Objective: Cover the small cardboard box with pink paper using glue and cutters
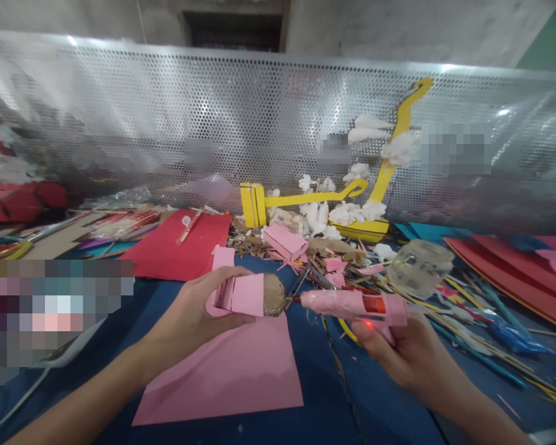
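Note:
My left hand (pixel 185 315) is closed around a small pink paper-covered piece (pixel 248 293), whose brown cardboard end (pixel 274 295) faces right. In my right hand (pixel 408 346) is a pink glue gun (pixel 343 305) with a red light glowing on it. Its nozzle points left and is at the edge of the cardboard end; whether they touch is hard to tell. Below the held piece, a pink paper sheet (pixel 241 371) lies on the blue table (pixel 319 408).
Behind are a red sheet (pixel 180 244), a pink box (pixel 285 241), cardboard scraps, and yellow pieces (pixel 253 205) with white tufts. Thin sticks and a clear plastic block (pixel 420 267) lie at right, near red curved sheets (pixel 514 278). A white cable (pixel 23 395) runs at lower left.

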Demonstrator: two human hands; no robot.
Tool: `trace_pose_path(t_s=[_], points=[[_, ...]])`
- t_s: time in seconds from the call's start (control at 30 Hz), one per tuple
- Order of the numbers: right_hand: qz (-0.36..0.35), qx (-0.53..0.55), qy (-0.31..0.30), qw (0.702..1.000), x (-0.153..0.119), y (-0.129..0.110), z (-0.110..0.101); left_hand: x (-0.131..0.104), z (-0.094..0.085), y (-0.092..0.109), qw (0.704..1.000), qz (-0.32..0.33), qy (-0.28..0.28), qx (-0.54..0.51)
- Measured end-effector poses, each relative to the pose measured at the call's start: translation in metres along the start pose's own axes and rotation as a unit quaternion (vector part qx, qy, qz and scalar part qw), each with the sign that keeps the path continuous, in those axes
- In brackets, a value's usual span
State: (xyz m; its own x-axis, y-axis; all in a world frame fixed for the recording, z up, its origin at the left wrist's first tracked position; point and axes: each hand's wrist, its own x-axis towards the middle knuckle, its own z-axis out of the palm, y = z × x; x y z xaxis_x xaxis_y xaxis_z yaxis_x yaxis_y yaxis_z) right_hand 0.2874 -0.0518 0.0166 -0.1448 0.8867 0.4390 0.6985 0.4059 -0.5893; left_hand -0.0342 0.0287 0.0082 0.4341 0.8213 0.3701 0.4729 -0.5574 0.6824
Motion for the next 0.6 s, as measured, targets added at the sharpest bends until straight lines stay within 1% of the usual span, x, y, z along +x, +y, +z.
trace_pose_path(t_s=[0.1, 0.17, 0.27, 0.33, 0.5, 0.6], points=[[-0.003, -0.025, -0.033, 0.999, -0.0015, 0.0058, 0.0010, 0.0002, 0.0002, 0.0000, 1.000, -0.004, -0.005, -0.003], [-0.004, -0.017, -0.040, 0.999, -0.0013, 0.0068, 0.0007, 0.0005, 0.0003, 0.0001, 1.000, -0.009, -0.008, -0.010], [-0.009, -0.004, -0.067, 0.998, 0.0004, 0.0048, -0.0005, 0.0008, 0.0003, 0.0005, 1.000, -0.015, -0.011, -0.023], [-0.013, -0.007, -0.064, 0.998, 0.0013, 0.0036, -0.0009, 0.0007, -0.0002, 0.0006, 0.999, -0.015, -0.012, -0.026], [-0.027, -0.034, -0.021, 0.999, 0.0015, 0.0052, 0.0006, -0.0004, -0.0020, 0.0004, 1.000, -0.001, -0.019, -0.015], [-0.040, -0.042, -0.009, 0.998, 0.0016, 0.0061, 0.0008, -0.0005, -0.0023, 0.0005, 1.000, 0.008, -0.019, -0.016]])
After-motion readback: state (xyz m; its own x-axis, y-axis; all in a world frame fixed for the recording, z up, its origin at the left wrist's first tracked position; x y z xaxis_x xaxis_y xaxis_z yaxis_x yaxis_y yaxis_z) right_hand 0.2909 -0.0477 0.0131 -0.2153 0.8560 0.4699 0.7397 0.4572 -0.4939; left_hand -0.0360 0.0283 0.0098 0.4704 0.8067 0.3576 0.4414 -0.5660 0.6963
